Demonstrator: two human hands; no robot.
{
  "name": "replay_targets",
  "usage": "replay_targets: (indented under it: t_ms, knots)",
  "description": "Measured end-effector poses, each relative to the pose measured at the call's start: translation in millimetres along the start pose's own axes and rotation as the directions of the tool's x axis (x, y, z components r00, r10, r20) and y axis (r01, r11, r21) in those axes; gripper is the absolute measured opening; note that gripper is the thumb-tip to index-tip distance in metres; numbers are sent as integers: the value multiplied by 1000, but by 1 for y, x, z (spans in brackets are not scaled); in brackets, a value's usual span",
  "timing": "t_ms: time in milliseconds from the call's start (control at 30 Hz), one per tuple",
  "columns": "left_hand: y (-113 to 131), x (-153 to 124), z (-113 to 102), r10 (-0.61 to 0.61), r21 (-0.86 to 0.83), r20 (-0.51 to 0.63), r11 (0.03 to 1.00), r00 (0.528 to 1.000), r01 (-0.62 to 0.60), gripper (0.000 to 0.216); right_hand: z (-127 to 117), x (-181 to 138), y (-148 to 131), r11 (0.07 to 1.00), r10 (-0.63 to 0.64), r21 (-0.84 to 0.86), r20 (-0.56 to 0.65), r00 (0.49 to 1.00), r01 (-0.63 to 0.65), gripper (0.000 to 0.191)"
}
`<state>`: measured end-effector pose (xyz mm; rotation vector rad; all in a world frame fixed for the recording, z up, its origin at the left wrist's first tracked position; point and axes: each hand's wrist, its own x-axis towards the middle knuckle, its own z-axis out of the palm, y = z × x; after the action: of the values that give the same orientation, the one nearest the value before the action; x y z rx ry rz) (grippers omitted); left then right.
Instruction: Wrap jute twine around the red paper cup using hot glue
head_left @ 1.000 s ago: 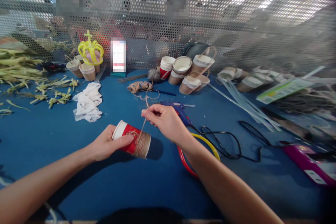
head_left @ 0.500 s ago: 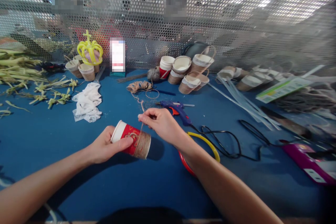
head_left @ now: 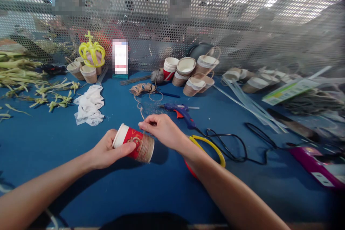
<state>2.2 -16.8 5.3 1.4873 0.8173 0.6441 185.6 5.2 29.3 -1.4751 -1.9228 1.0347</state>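
Observation:
Tilted on its side, a red and white paper cup (head_left: 134, 142) is gripped in my left hand (head_left: 111, 150), thumb across its printed wall. Brown twine (head_left: 146, 148) is wound in close turns round the cup's narrow base end. My right hand (head_left: 157, 127) pinches the strand just above the cup. From those fingers the twine runs back to a loose brown coil (head_left: 142, 88) on the blue table. A blue glue gun (head_left: 180, 111) with an orange trigger lies beyond my right hand. Under my right forearm are red and yellow scissor-like handles (head_left: 222, 154), partly covered.
Twine-wrapped cups (head_left: 194, 85) stand at the back beside stacked paper cups (head_left: 170, 68). A crumpled white cloth (head_left: 90, 106) and dried plant pieces (head_left: 60, 100) lie left. Clear glue sticks (head_left: 250, 104), a black cord (head_left: 234, 147) and a purple box (head_left: 314, 165) lie right. Perforated metal (head_left: 151, 25) rises behind.
My right hand has dropped slightly, closer to the cup, and the strand beyond its fingers hangs slacker. My left hand still holds the cup in nearly the same place.

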Motion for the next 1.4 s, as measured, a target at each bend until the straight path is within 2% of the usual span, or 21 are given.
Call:
replay_targets:
  t_ms: [200,500,767,967,1133,1267,1400]
  knots:
    - [0,0,-1,43,39,10,998,999,-43,33,2,1,2,999,-24,-22,31,999,24,25]
    - [0,-1,0,23,27,5,999,1000,-23,34,1,0,-5,998,12,-60,46,999,-9,25]
    - [1,0,3,-76,-185,-88,981,993,59,32,3,2,-1,999,-11,-40,58,998,13,25]
    - [4,6,6,-223,-463,-167,878,960,123,26,5,5,4,999,-4,-44,45,999,6,28]
    - [13,16,4,-311,-688,-238,723,920,66,15,2,8,11,997,33,-61,-106,994,-39,33]
    - [18,19,2,-351,-759,-231,649,907,58,13,-4,-1,3,1000,-3,-3,-218,976,2,30]
    - [18,19,2,-366,-763,-214,641,906,79,18,-2,-13,-12,994,-106,-29,-167,980,103,17]
